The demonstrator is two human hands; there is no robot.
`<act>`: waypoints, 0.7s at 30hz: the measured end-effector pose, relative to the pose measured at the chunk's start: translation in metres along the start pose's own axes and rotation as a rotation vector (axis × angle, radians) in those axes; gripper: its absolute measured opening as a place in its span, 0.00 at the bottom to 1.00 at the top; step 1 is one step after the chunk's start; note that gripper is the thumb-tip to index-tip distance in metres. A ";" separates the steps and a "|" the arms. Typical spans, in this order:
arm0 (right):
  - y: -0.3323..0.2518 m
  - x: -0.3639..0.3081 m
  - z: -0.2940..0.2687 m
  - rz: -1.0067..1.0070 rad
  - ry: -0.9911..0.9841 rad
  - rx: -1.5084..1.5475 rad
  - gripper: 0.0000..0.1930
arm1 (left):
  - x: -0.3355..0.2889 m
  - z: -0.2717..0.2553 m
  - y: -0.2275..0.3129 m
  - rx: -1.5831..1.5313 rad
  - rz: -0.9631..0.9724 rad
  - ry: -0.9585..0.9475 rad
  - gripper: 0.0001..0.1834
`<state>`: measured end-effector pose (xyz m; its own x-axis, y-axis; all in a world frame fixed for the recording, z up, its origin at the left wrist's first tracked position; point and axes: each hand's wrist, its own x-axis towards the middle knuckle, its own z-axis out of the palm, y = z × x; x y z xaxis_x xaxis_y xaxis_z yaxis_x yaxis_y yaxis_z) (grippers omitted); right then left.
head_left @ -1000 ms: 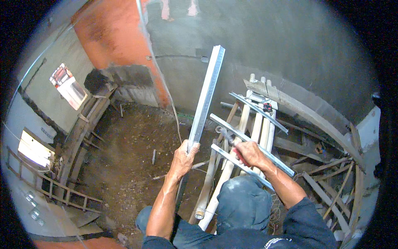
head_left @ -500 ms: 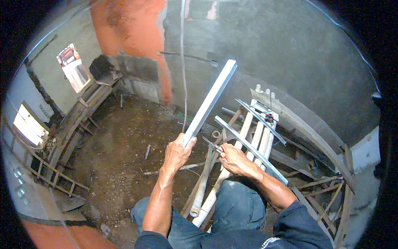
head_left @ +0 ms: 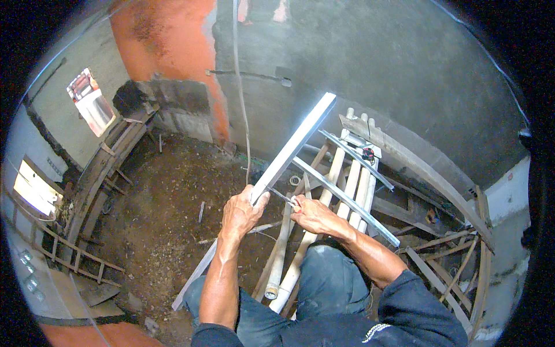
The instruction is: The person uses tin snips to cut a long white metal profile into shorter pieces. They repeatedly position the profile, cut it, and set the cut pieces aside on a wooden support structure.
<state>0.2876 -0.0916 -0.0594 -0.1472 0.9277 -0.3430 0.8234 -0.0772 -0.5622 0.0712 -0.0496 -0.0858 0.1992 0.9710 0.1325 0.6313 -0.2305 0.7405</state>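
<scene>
My left hand [head_left: 240, 214] is closed around a long, shiny metal channel [head_left: 298, 144] that slants up and away to the right. A pale length [head_left: 196, 274] that looks like its other end shows beyond my left forearm, low over the dirt. In my right hand [head_left: 315, 217] is a pair of metal snips [head_left: 281, 195] with a reddish handle, gripped in the fist. The blades point at the channel's edge, just right of my left hand; whether they bite into it I cannot tell.
Pale bamboo poles [head_left: 350, 188] form a platform by my legs, with a loose metal channel [head_left: 347, 199] across it. Further along lie another channel [head_left: 358, 159] and a black-and-red object [head_left: 368, 154]. Wooden planks [head_left: 422, 156] stand right; a grey wall [head_left: 358, 58] rises ahead.
My right hand and the snips have moved left, up to the channel. The held channel slants more to the right, and a pale length now shows beyond my left forearm. The view has shifted slightly.
</scene>
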 end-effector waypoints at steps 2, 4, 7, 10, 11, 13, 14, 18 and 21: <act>0.001 -0.001 -0.001 -0.011 0.002 -0.006 0.17 | 0.001 0.000 0.002 0.033 -0.009 -0.005 0.22; 0.001 -0.002 -0.002 -0.016 0.009 -0.005 0.17 | 0.000 0.001 0.003 0.050 0.018 0.005 0.22; 0.003 -0.004 -0.001 -0.035 0.029 0.007 0.17 | 0.000 0.005 0.005 0.113 0.054 0.022 0.22; 0.007 -0.003 0.003 -0.069 0.027 0.010 0.18 | -0.001 0.010 0.004 0.150 0.071 0.038 0.22; 0.009 -0.002 0.004 -0.096 0.035 0.005 0.18 | -0.001 0.012 0.004 0.168 0.069 0.040 0.22; 0.013 0.000 0.006 -0.100 0.047 0.000 0.18 | 0.000 0.016 0.002 0.172 0.090 0.050 0.22; 0.014 0.001 0.007 -0.081 0.050 -0.001 0.18 | -0.001 0.018 0.002 0.191 0.093 0.046 0.21; 0.021 0.003 0.010 -0.022 0.072 -0.013 0.19 | -0.004 0.024 0.001 0.223 0.112 0.048 0.21; 0.025 0.004 0.010 -0.061 0.086 -0.087 0.18 | -0.002 0.028 0.002 0.199 0.118 0.079 0.20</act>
<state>0.3019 -0.0934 -0.0818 -0.1542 0.9578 -0.2424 0.8593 0.0089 -0.5114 0.0930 -0.0542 -0.1034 0.2262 0.9367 0.2671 0.7437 -0.3432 0.5737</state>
